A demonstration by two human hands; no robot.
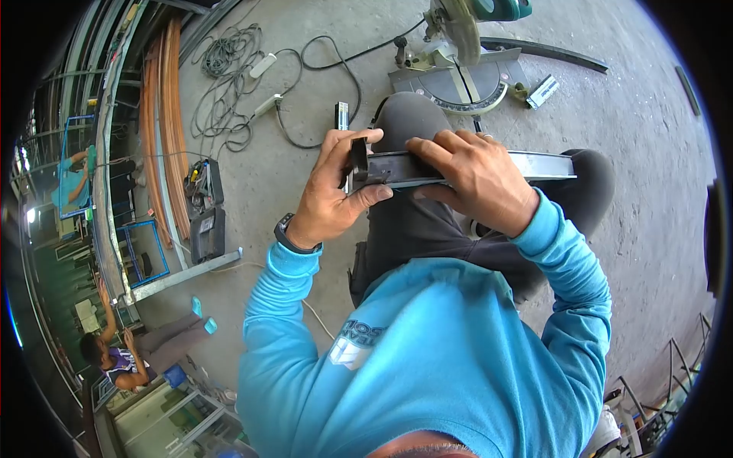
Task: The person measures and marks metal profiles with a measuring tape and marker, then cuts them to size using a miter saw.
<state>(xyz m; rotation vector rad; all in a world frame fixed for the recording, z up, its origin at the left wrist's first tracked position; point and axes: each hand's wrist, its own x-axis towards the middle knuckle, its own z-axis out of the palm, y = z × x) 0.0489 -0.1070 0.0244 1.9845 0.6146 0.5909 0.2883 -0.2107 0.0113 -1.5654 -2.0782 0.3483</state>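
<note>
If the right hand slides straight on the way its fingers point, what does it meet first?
Most likely the left hand: the right hand grips the dark metal strip with its fingers pointing along it toward the left thumb. Depth is unclear, though.

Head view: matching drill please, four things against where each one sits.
Things:
1 metal bar
2 saw
3 cables
4 watch

Places:
A strapped just behind the left hand
B coiled on the floor, far left
C laid across the knees
D on the floor beyond the knees

Pairs: 1-C, 2-D, 3-B, 4-A
</note>
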